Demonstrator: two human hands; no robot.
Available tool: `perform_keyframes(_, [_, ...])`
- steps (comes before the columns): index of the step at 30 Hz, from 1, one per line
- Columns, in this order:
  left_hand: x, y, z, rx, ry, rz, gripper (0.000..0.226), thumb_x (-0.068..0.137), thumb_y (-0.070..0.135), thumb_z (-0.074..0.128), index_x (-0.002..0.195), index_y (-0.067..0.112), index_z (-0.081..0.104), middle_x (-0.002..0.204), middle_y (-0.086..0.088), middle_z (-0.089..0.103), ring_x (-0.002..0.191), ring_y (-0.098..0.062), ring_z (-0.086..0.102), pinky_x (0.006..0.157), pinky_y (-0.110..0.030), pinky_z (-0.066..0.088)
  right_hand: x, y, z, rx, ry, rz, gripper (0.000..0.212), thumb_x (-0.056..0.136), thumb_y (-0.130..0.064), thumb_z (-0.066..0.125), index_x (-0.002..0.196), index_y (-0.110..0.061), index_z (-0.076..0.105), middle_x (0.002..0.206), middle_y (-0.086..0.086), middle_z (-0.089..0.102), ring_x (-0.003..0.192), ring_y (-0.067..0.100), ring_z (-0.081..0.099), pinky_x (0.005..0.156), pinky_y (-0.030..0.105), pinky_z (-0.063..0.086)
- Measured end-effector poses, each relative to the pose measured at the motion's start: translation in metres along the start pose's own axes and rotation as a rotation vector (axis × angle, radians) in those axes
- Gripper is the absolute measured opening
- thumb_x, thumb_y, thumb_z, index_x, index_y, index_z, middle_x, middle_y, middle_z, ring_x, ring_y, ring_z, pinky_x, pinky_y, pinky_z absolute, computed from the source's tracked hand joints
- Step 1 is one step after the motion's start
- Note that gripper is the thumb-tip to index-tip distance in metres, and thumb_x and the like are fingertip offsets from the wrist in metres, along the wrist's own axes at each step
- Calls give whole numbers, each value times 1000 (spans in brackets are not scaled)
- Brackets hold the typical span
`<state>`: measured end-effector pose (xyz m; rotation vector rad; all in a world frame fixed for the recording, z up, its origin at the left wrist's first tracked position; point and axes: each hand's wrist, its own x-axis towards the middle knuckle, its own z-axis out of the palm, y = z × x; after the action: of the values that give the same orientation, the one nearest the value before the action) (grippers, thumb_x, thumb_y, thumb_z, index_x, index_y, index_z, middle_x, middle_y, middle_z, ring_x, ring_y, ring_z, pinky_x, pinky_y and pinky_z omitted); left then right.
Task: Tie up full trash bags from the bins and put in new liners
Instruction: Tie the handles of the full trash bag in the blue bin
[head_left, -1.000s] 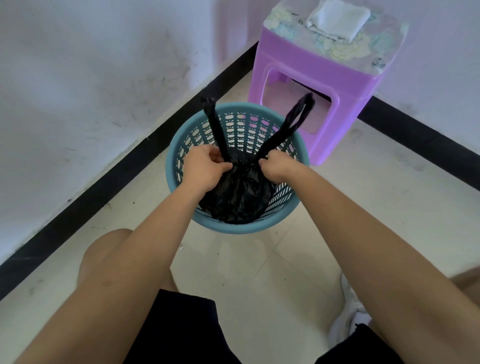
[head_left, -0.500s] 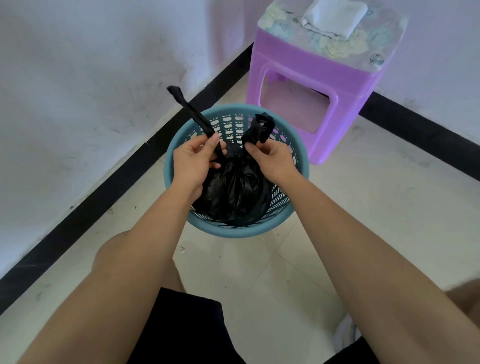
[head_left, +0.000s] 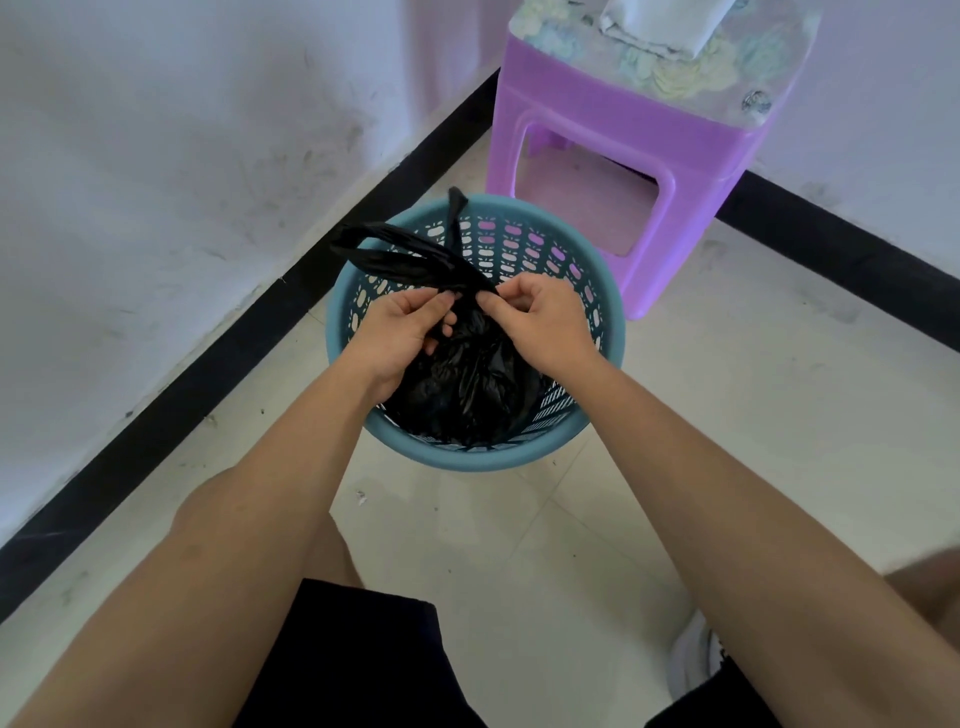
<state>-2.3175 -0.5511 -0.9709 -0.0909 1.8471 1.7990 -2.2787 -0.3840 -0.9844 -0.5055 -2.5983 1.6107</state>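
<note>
Both on the trash bag (head_left: 467, 384): left hand (head_left: 402, 332) and right hand (head_left: 543, 322) each pinch a handle at the neck, fingers (head_left: 485, 300) almost touching. Bag body sits just below fingers, inside bin (head_left: 467, 460). Handle loop (head_left: 387, 254) runs away-left of fingers, left hand nearer. I'd say the knot isn't cinched.

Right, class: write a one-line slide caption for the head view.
Left hand and right hand pinch the black trash bag by its handles inside the blue bin near a purple stool.
</note>
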Motion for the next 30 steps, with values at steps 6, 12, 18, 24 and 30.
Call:
perform_keyframes(6, [-4, -2, -5, -30, -249, 28, 23, 82, 13, 68, 103, 4, 65, 90, -3, 66, 86, -15, 62, 77, -26, 45, -2, 3, -6, -133, -21, -117, 7, 82, -34, 77, 81, -26, 77, 73, -12, 72, 72, 7, 69, 76, 31, 56])
perform_keyframes(12, [1, -8, 0, 56, -11, 67, 27, 90, 28, 69, 102, 4, 70, 72, 7, 62, 64, -4, 55, 61, -20, 42, -10, 4, -7, -346, -87, -343, 15, 84, -33, 74, 95, -24, 79, 84, -10, 76, 77, 10, 69, 78, 31, 52])
perform_keyframes(18, [-1, -2, -8, -138, -173, -6, 26, 96, 27, 56, 113, 11, 68, 83, 8, 62, 63, -4, 44, 52, -15, 33, -3, 3, -20, 182, -378, 62, 18, 84, -17, 78, 102, -17, 76, 91, -4, 76, 85, 5, 69, 89, 22, 54])
perform_keyframes(24, [-4, 10, -8, -319, -237, -35, 24, 101, 28, 47, 107, 17, 67, 78, 8, 65, 66, -5, 51, 53, -17, 37, -3, 2, -21, 245, -362, 66, 14, 87, -19, 75, 101, -19, 73, 91, -2, 75, 84, 5, 68, 87, 23, 53])
perform_keyframes(30, [-4, 12, -9, -384, -231, -51, 20, 99, 31, 48, 93, 17, 61, 76, 2, 65, 63, -7, 53, 51, -16, 40, -2, 2, -19, 63, -373, 10, 19, 98, -35, 57, 102, -22, 71, 94, 1, 72, 86, 7, 62, 93, 36, 52])
